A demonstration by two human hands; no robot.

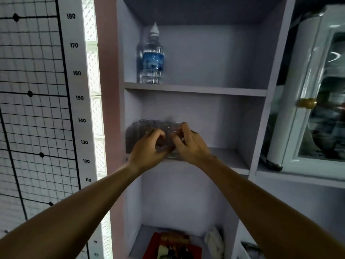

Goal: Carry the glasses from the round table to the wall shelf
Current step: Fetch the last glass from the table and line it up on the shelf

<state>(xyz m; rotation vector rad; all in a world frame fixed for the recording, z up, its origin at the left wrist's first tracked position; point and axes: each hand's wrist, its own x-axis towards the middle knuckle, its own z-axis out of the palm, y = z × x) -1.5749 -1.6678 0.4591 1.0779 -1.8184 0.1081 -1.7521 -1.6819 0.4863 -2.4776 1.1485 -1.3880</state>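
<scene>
Several clear drinking glasses (141,128) stand bunched at the left end of the middle board of the pale lilac wall shelf (229,157). Both my arms reach up to them. My left hand (149,148) curls its fingers around a glass (161,144) at the front of the bunch. Beside it, my right hand (188,144) grips another glass (173,155) at the shelf's front edge. The two hands almost touch. The glasses are blurred and partly hidden behind my fingers. The round table is out of view.
A water bottle (153,58) with a blue label stands on the board above. A red book (173,245) and a white cloth (214,240) lie on the board below. A glass-door cabinet (317,109) with a brass knob is to the right, a height chart (78,98) to the left.
</scene>
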